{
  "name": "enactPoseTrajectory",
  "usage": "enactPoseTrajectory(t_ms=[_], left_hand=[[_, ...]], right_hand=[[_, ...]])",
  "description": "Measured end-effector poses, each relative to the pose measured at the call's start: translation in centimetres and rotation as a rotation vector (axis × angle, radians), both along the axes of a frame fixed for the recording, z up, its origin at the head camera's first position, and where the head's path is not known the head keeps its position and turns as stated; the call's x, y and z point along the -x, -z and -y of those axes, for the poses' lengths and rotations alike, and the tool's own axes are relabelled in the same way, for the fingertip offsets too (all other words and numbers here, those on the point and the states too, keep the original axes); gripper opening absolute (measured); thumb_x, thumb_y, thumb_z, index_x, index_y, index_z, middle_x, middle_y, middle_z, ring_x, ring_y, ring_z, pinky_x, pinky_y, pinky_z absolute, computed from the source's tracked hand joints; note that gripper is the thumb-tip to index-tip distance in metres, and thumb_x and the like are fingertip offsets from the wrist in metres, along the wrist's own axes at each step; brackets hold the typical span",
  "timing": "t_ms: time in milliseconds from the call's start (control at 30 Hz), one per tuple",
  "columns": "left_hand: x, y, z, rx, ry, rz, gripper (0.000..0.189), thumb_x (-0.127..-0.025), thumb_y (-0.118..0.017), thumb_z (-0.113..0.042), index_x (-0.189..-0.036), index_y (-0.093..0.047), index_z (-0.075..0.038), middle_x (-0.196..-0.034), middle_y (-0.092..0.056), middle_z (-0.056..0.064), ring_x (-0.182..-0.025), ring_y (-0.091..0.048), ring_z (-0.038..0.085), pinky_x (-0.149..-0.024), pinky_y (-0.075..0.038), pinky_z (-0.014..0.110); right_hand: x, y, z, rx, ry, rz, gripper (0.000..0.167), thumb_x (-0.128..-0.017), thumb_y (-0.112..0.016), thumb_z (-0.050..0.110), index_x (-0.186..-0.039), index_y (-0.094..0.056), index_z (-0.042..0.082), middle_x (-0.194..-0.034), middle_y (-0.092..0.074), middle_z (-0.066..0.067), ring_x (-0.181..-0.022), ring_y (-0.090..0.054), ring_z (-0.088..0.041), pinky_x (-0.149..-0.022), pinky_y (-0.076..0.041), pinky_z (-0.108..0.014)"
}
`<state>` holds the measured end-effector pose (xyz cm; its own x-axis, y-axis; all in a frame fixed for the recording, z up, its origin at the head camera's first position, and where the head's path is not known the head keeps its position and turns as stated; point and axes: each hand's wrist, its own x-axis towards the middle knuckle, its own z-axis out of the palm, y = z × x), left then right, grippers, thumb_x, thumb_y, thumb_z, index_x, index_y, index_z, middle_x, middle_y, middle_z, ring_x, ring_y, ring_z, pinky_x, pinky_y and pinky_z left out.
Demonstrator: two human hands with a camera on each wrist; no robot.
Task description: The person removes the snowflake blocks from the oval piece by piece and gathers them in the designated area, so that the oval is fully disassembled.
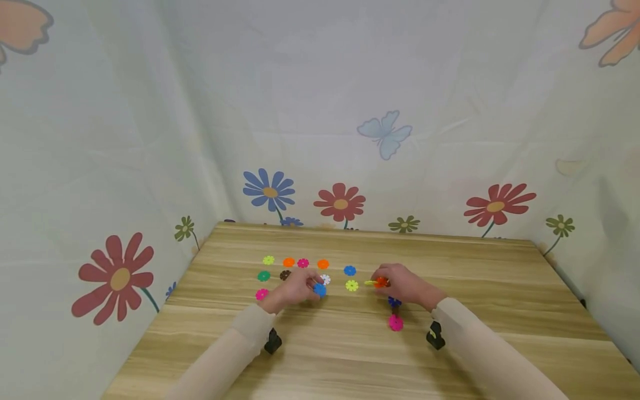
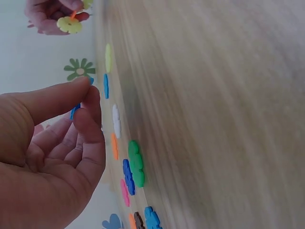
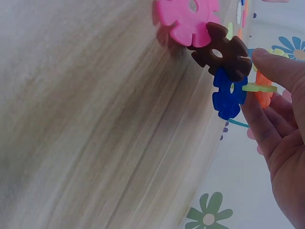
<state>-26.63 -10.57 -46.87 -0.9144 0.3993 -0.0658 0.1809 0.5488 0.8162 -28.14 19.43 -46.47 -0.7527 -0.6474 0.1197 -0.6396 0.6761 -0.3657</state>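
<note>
My left hand [image 1: 299, 286] pinches a blue flower-shaped disc [image 1: 320, 290] between thumb and fingertips, above the wooden table. In the left wrist view only slivers of that blue disc [image 2: 75, 112] show past the fingers. With my right hand [image 1: 404, 284] I hold a chain of slotted flower discs joined edge to edge. Its pink disc [image 3: 183, 24] hangs at the lower end, followed by a brown disc [image 3: 225, 51], a dark blue disc [image 3: 228, 95], a yellow disc [image 3: 259, 88] and an orange disc [image 3: 263, 95]. Fingers partly hide the chain's upper end.
Loose flower discs lie around the left hand, among them a green disc [image 1: 263, 276], a white disc [image 1: 325, 279] and an orange disc [image 1: 323, 264]. Between the hands lie a yellow disc [image 1: 352, 285] and a blue disc [image 1: 350, 270]. A flower-printed curtain [image 1: 300, 111] surrounds the table [image 1: 345, 355].
</note>
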Motion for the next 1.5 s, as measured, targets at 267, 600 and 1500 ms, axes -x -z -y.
enactPoseTrajectory(t_ms=[267,600,1500], left_hand=[[-0.5,0.4,-0.6,0.125,0.052,-0.013,0.028,-0.077,-0.074,0.001,-0.104,-0.065,0.001,-0.089,-0.061,0.008,-0.081,-0.056,0.017,-0.070,-0.050,0.028],[-0.4,1.1,-1.2,0.214,0.077,-0.034,0.030,-0.076,-0.077,-0.002,-0.103,-0.066,-0.002,-0.086,-0.060,0.003,-0.078,-0.053,0.014,-0.069,-0.048,0.029],[0.6,1.7,-1.8,0.402,0.069,-0.198,0.030,-0.077,-0.077,-0.012,-0.105,-0.069,-0.004,-0.092,-0.062,0.005,-0.083,-0.055,0.017,-0.076,-0.049,0.033]], right_hand=[[-0.2,0.0,0.1,-0.007,0.010,0.005,0.021,-0.082,-0.075,0.018,-0.101,-0.069,0.010,-0.098,-0.063,0.001,-0.086,-0.058,-0.013,-0.080,-0.050,-0.034],[-0.1,-0.2,0.1,-0.010,0.011,0.008,0.022,-0.082,-0.075,0.018,-0.101,-0.069,0.009,-0.098,-0.063,0.001,-0.085,-0.057,-0.013,-0.080,-0.051,-0.035],[-0.2,-0.1,0.1,-0.005,0.013,-0.002,0.022,-0.082,-0.075,0.016,-0.101,-0.069,0.009,-0.097,-0.062,0.001,-0.083,-0.056,-0.012,-0.078,-0.050,-0.035]])
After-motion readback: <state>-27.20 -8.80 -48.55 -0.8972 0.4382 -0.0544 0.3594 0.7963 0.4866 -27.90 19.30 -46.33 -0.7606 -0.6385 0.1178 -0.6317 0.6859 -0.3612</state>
